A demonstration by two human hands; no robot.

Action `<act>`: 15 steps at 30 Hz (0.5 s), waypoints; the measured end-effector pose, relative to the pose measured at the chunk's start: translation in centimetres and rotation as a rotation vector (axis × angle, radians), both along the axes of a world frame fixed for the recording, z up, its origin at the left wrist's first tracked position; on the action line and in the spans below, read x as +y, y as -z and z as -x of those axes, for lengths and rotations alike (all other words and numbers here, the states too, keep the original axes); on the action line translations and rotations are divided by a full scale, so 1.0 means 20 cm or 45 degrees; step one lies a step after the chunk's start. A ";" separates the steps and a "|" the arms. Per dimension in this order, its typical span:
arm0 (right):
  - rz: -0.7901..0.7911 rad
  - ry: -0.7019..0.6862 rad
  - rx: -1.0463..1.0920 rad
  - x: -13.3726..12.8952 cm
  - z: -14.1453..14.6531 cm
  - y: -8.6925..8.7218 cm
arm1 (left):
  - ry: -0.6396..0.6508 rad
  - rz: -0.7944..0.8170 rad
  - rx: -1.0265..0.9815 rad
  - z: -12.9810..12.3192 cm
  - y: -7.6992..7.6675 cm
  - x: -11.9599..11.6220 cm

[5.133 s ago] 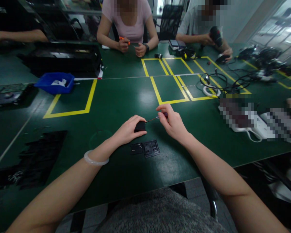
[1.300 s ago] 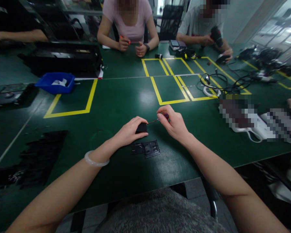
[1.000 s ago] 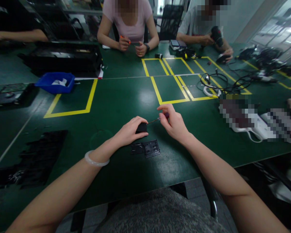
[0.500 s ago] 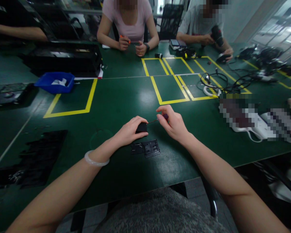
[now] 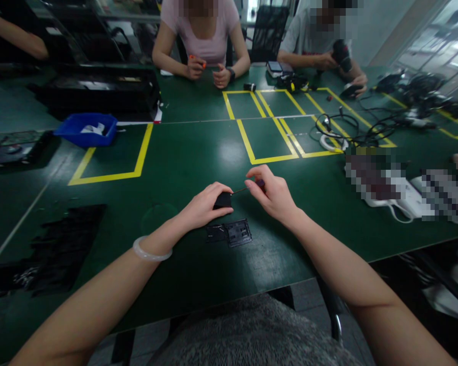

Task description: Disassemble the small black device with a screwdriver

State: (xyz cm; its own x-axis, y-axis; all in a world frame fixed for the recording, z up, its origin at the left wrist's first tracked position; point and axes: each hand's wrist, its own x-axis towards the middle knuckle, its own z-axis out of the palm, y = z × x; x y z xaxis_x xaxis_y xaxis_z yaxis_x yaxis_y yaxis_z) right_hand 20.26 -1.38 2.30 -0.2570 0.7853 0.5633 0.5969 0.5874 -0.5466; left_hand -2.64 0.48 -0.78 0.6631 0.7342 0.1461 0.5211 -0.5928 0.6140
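Observation:
My left hand (image 5: pixel 206 206) grips a small black box-like part (image 5: pixel 223 200) between thumb and fingers, low over the green table (image 5: pixel 198 162). In my right hand (image 5: pixel 270 195) is a screwdriver (image 5: pixel 261 184) with a dark handle. Its thin shaft points left and the tip meets the right side of the black part; the exact contact point is too small to make out. Just below my left hand lie two flat black plastic pieces, a frame-like one (image 5: pixel 239 232) and a smaller one (image 5: pixel 216 233) with thin light marks, side by side.
Black parts (image 5: pixel 66 249) are heaped at left, near a blue tray (image 5: pixel 66 129) and a long black housing (image 5: pixel 99 91). Cables (image 5: pixel 366 127) and a white power strip (image 5: pixel 412 198) lie at right. Co-workers sit opposite, one holding a dark power tool (image 5: pixel 341 55).
My hands, the black part and the screwdriver look almost unmoved. At the far left, a co-worker's arm has shifted up and leftward.

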 end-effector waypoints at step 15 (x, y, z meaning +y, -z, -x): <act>0.078 -0.006 0.104 0.00 -0.01 0.00 | -0.014 0.004 0.016 0.00 -0.01 0.00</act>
